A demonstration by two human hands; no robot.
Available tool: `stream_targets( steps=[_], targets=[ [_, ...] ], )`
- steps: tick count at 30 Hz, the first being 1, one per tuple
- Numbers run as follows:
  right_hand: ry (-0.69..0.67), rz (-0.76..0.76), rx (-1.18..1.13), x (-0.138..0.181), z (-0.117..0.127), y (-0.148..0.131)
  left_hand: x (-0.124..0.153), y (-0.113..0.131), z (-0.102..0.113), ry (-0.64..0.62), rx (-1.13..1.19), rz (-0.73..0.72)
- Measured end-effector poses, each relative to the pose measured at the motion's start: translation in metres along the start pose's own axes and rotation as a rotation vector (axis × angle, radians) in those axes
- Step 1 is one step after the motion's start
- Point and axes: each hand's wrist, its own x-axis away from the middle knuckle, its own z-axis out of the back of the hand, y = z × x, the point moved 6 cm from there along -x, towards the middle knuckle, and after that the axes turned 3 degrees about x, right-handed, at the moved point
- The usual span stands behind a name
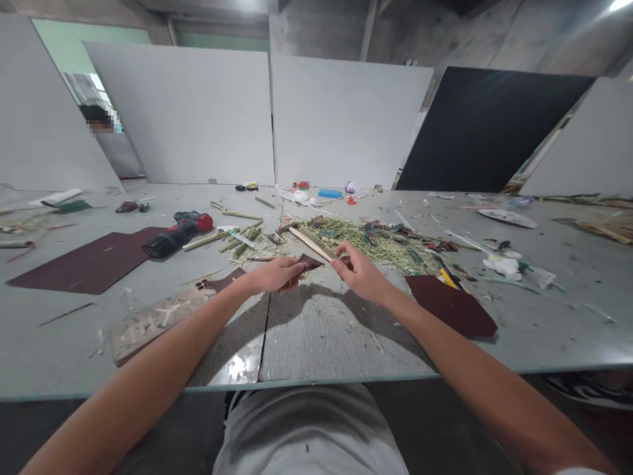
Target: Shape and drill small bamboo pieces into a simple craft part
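Note:
My left hand (pixel 275 273) pinches a small dark red piece of sandpaper (pixel 310 263) over the middle of the grey table (pixel 316 330). My right hand (pixel 360 271) grips the near end of a pale bamboo stick (pixel 312 243) that slants away to the upper left. The sandpaper's tip lies close to the stick, just left of my right fingers. Both hands hover slightly above the tabletop.
A heap of green bamboo shavings (pixel 380 241) lies behind my hands. A red and black drill (pixel 177 234) and loose bamboo sticks (pixel 237 239) sit at left, with a big sandpaper sheet (pixel 93 262). A phone (pixel 158 318) lies near left, another sandpaper piece (pixel 452 305) at right.

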Motion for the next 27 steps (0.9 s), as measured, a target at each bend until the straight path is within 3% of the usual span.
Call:
stream_targets(
  steps=[2, 4, 8, 11, 17, 21, 27],
  targets=[
    [-0.029, 0.009, 0.14, 0.01, 0.001, 0.001, 0.004, -0.007, -0.008, -0.019, 0.106, 0.042],
    [-0.047, 0.046, 0.231, 0.019, -0.002, -0.001, 0.005, -0.007, -0.016, 0.04, 0.293, 0.033],
    [-0.019, 0.162, 0.277, 0.023, -0.014, -0.012, -0.003, 0.003, -0.03, 0.14, 0.682, -0.096],
    [0.029, 0.25, 0.302, 0.013, -0.019, -0.021, -0.008, 0.009, -0.029, 0.169, 0.857, -0.137],
    [0.109, 0.257, 0.47, -0.006, -0.025, -0.032, -0.002, 0.019, 0.002, 0.375, 0.941, -0.225],
    [0.149, 0.254, 0.461, -0.011, -0.026, -0.035, -0.002, 0.024, 0.002, 0.351, 0.897, -0.267],
    [0.169, 0.273, 0.449, -0.027, -0.03, -0.04, -0.005, 0.037, 0.019, 0.433, 0.878, -0.331]
  ],
)
